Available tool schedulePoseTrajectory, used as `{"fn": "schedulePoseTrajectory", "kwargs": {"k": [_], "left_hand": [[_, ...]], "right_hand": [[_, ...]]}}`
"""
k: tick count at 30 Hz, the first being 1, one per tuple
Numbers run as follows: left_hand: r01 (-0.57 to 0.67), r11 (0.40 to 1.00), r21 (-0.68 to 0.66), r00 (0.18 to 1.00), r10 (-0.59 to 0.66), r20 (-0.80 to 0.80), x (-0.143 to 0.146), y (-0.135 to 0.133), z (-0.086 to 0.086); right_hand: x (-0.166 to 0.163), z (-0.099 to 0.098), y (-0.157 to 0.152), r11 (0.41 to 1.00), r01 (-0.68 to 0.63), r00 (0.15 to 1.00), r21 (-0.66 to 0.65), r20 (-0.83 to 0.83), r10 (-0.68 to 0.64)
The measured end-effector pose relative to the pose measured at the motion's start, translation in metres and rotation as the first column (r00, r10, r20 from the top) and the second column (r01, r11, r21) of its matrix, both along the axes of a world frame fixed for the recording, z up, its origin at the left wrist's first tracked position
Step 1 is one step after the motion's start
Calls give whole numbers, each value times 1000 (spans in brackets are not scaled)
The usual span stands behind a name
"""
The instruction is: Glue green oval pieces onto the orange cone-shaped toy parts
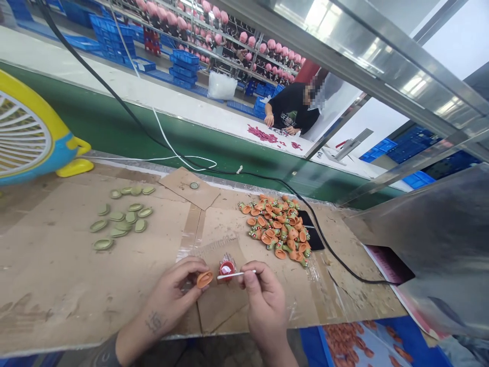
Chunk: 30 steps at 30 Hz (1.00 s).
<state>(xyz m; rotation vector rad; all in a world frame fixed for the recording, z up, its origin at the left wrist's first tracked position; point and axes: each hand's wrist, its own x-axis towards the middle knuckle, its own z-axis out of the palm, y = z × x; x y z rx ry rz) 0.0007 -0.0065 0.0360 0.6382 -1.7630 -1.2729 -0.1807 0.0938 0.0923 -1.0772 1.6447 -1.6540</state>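
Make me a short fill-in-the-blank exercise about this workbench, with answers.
The left hand holds an oval piece coloured ____.
The right hand holds a thin stick coloured ____.
The cup near both hands has a ____ rim.
The fan stands at the picture's ____ edge.
Answers: orange; white; red; left.

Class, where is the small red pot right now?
In the head view, the red pot sits low, slightly left of centre, on cardboard between left hand and right hand.

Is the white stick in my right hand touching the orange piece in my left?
Apart: the head view shows cardboard between the tip of the white stick and the orange piece.
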Motion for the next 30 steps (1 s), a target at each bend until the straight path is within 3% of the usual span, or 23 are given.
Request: {"fn": "schedulePoseTrajectory", "kwargs": {"k": [3,9,22,30], "left_hand": [[1,1000,-15,1000,-1,0,-1,-1,3],[-6,1000,-11,1000,6,21,0,-1,4],[7,999,42,998,-9,57,1,1,2],[0,999,54,997,-4,73,1,1,1]], "right_hand": [[13,-3,-2,995,-88,995,37,47,86],[20,-8,-9,990,-139,990,34,26,138],[18,-12,-12,990,-141,989,21,49,140],[13,-12,-9,992,-120,992,48,-42,122]]}}
